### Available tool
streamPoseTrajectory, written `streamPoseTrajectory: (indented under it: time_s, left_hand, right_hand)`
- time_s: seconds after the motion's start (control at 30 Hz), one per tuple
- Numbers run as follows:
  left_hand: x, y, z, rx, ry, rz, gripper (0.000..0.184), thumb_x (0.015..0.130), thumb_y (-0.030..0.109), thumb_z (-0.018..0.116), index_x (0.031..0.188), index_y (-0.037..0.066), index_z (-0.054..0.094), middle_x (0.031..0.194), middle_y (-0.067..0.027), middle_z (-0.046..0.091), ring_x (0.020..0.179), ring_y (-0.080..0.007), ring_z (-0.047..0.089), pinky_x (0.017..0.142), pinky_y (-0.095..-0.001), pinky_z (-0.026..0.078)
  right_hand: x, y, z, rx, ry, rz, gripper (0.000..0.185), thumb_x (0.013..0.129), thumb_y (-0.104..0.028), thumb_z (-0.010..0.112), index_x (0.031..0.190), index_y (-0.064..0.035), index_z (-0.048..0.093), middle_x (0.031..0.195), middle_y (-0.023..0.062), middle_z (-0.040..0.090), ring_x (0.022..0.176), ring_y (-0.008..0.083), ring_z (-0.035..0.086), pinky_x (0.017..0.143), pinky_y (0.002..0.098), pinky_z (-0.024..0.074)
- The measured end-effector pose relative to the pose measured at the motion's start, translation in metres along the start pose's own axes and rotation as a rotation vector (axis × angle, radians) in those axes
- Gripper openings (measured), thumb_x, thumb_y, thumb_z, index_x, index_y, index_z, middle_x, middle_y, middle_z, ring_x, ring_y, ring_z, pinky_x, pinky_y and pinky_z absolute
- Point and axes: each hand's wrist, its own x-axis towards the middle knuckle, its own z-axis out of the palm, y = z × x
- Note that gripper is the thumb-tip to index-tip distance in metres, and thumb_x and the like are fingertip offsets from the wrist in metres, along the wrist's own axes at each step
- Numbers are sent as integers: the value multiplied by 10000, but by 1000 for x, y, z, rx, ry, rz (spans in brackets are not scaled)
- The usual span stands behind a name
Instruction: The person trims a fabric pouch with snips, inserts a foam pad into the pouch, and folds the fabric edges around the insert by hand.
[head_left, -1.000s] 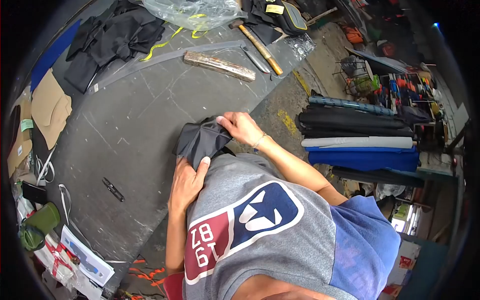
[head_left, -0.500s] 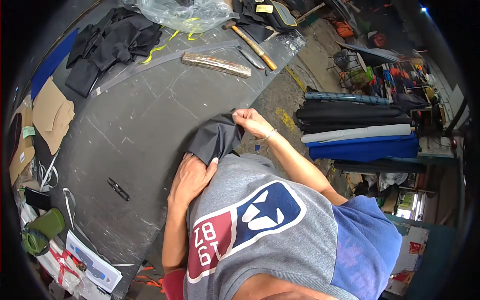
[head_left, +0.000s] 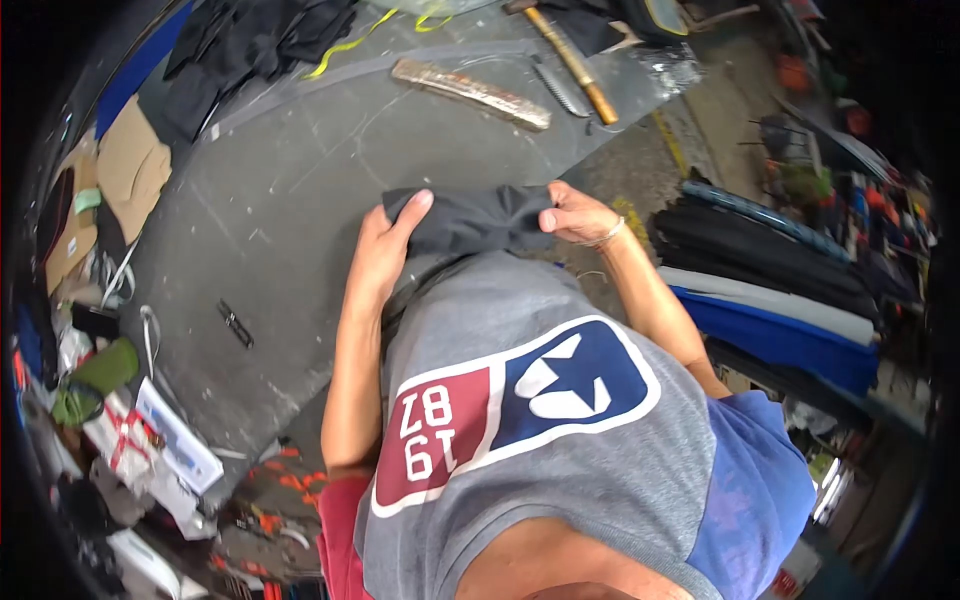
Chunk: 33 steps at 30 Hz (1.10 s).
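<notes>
A piece of black fabric [head_left: 472, 220] is stretched between my two hands, just in front of my grey shirt and over the near edge of the dark worktable [head_left: 290, 230]. My left hand [head_left: 380, 250] grips its left end, thumb on top and fingers underneath, partly hidden. At the right end, my right hand [head_left: 583, 216] pinches the cloth between thumb and fingers. The fabric is folded and creased between them. Left of my forearm, a small black thread snipper or similar tool [head_left: 236, 324] lies on the table.
Toward the table's far side lie a worn wooden block [head_left: 470, 94], a hammer [head_left: 570, 65], a serrated blade [head_left: 560, 88] and heaped black fabric [head_left: 250, 50]. Brown cardboard pieces [head_left: 132, 165] and a printed sheet [head_left: 178, 435] line the left. Fabric rolls [head_left: 770, 300] are stacked at right.
The fabric has been lifted and spread out sideways. My left hand has risen with its thumb now on top, and my right hand has moved right. The view has shifted.
</notes>
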Motion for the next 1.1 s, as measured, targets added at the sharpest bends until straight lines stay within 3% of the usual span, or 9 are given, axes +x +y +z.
streamPoseTrajectory:
  time_s: [0.03,0.13,0.3,0.37,0.47,0.53,0.63,0.8,1.1]
  left_hand:
    - [6,5,8,7,14,-16,412,995,357,686,1065,-49,701,994,-30,712,933,-110,619,885,-288,486]
    - [21,11,35,-63,40,-57,406,1001,361,688,1082,-37,708,1011,-38,722,945,-105,627,892,-287,492]
    - [43,12,69,-82,116,-106,380,1003,328,695,1142,-26,703,1068,-45,729,1008,-110,641,934,-288,494]
    - [45,2,74,-63,65,-46,384,997,312,705,1176,-27,691,1095,-48,727,1029,-118,643,954,-294,490]
    - [36,-6,76,-66,-20,18,391,973,270,738,1222,-24,675,1139,-51,722,1053,-124,641,980,-297,480]
    - [32,-14,75,-68,-86,98,380,965,257,749,1213,-21,679,1135,-47,724,1047,-123,643,982,-294,478]
    - [37,-14,87,-40,147,2,329,960,239,756,1167,-8,692,1101,-40,731,1006,-119,651,948,-292,491]
    - [47,-19,103,-218,301,66,303,970,250,746,1140,4,699,1077,-41,736,982,-113,655,911,-294,511]
    - [38,-31,108,-206,290,71,237,917,102,784,1120,18,695,1052,-62,745,949,-134,683,887,-299,540]
  right_hand:
    - [1,8,-21,-51,-28,27,696,778,-356,909,1273,55,642,1238,99,691,1214,190,602,1097,321,416]
    - [9,-7,-12,-282,114,-134,748,753,-332,929,1299,69,612,1218,98,693,1184,214,617,1081,323,427]
    - [22,5,-82,-854,116,293,773,853,-664,733,960,97,650,856,162,693,665,190,629,607,386,512]
    - [28,9,-98,-583,220,219,701,887,-593,738,941,102,664,805,123,696,583,164,604,547,367,491]
    - [29,-15,-94,306,263,198,446,1012,-336,662,1157,86,660,1025,136,745,830,178,742,681,306,609]
    - [34,-18,-117,477,74,301,488,1023,-275,641,1335,92,560,1221,170,704,1128,236,701,972,368,581]
    - [27,-27,-114,769,-180,179,596,960,-327,730,1352,90,564,1275,159,681,1213,212,644,1030,358,529]
    - [30,-10,-108,-497,-139,-135,727,760,-453,893,1267,17,666,1237,143,713,1158,186,647,1002,331,493]
    - [16,-22,-54,-395,339,-145,420,857,-279,860,1115,24,726,1048,85,770,946,123,681,872,304,542]
